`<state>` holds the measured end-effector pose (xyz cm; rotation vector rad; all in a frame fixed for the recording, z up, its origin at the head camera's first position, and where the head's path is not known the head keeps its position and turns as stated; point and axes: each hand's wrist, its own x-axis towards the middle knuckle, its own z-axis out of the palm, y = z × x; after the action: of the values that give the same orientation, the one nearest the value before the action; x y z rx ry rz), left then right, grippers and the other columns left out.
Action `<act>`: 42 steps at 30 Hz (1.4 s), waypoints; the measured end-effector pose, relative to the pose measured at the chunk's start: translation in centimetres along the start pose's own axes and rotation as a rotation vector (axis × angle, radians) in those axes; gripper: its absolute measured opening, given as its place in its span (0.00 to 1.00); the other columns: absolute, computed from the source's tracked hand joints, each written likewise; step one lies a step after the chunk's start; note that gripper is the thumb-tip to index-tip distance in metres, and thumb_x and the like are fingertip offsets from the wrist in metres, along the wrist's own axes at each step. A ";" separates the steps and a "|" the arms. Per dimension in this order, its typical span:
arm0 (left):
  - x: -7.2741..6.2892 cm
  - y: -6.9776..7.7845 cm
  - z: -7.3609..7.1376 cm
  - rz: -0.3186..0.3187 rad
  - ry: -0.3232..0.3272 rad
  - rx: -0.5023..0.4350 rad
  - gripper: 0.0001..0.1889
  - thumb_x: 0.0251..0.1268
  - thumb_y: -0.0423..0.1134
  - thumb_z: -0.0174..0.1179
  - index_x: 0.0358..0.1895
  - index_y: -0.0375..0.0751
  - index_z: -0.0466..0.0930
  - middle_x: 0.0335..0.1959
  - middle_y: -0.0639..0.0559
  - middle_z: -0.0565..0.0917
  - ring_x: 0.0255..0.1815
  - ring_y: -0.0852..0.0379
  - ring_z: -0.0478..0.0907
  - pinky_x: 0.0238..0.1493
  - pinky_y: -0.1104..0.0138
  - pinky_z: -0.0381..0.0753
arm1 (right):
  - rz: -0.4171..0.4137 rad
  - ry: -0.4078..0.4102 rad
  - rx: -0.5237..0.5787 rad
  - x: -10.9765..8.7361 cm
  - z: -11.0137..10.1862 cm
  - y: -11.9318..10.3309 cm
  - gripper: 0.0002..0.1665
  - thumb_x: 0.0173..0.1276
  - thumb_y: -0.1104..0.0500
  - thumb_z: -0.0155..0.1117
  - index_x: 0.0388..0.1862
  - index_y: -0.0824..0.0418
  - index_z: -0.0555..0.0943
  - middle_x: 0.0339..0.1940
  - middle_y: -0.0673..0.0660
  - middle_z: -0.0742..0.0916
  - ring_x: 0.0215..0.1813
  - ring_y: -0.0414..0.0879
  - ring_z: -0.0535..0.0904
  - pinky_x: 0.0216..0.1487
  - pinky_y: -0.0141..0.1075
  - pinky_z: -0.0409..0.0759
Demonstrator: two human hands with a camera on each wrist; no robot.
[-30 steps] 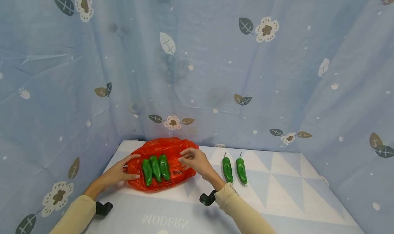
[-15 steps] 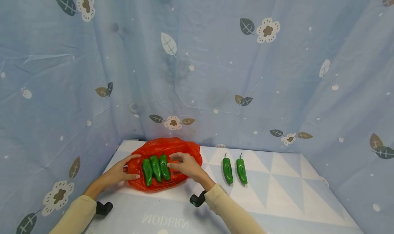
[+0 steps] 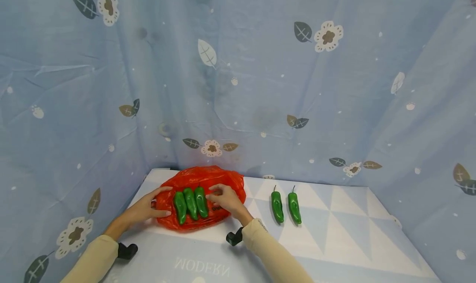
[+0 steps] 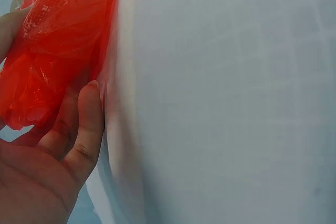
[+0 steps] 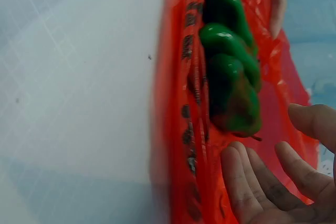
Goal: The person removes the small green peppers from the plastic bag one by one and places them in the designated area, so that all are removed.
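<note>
Three green chili peppers (image 3: 191,203) lie side by side, on or within a crumpled red plastic bag (image 3: 226,179). At the bag's left end my left hand (image 3: 142,210) holds its side, thumb and fingers curving around it; part of that hand (image 4: 58,156) shows behind the film in the left wrist view. My right hand (image 3: 227,199) hovers over the bag's right part, fingers spread, just beside the rightmost pepper (image 5: 234,95). A gap separates these fingertips from the pepper in the right wrist view, and nothing is in the hand.
Two more green peppers (image 3: 277,207) (image 3: 294,208) lie apart on the patterned table (image 3: 346,233), right of the bag. Blue floral curtain (image 3: 260,89) hangs behind and at both sides. A dark wrist mount (image 3: 234,236) sits under the right sleeve.
My right hand has moved left across the bag, close to the rightmost pepper in it. The left hand keeps its place at the bag's left end.
</note>
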<state>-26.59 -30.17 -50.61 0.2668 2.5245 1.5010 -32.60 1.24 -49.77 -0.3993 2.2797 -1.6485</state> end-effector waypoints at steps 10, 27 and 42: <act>0.0 -0.2 -0.2 -0.008 0.005 0.007 0.45 0.61 0.43 0.75 0.78 0.45 0.60 0.75 0.28 0.63 0.69 0.30 0.69 0.66 0.41 0.73 | 0.017 0.036 0.022 2.1 1.4 0.0 0.22 0.70 0.52 0.72 0.58 0.61 0.82 0.37 0.54 0.87 0.37 0.54 0.87 0.38 0.45 0.87; 0.0 -0.7 0.2 -0.031 0.025 0.013 0.45 0.59 0.43 0.76 0.78 0.47 0.62 0.76 0.29 0.62 0.71 0.29 0.66 0.68 0.38 0.69 | 0.086 0.069 -0.020 3.8 2.4 0.6 0.23 0.73 0.46 0.68 0.54 0.61 0.80 0.38 0.54 0.85 0.35 0.47 0.82 0.36 0.40 0.86; -0.2 -0.7 0.3 -0.046 0.031 0.020 0.46 0.59 0.45 0.77 0.79 0.48 0.61 0.77 0.30 0.61 0.74 0.28 0.62 0.69 0.36 0.66 | 0.064 0.036 -0.141 4.7 3.3 0.3 0.18 0.70 0.46 0.72 0.42 0.60 0.82 0.31 0.52 0.83 0.31 0.44 0.80 0.29 0.37 0.83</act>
<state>-26.31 -30.28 -51.38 0.1887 2.5530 1.4753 -35.59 -3.42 -51.43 -0.3267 2.4175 -1.4822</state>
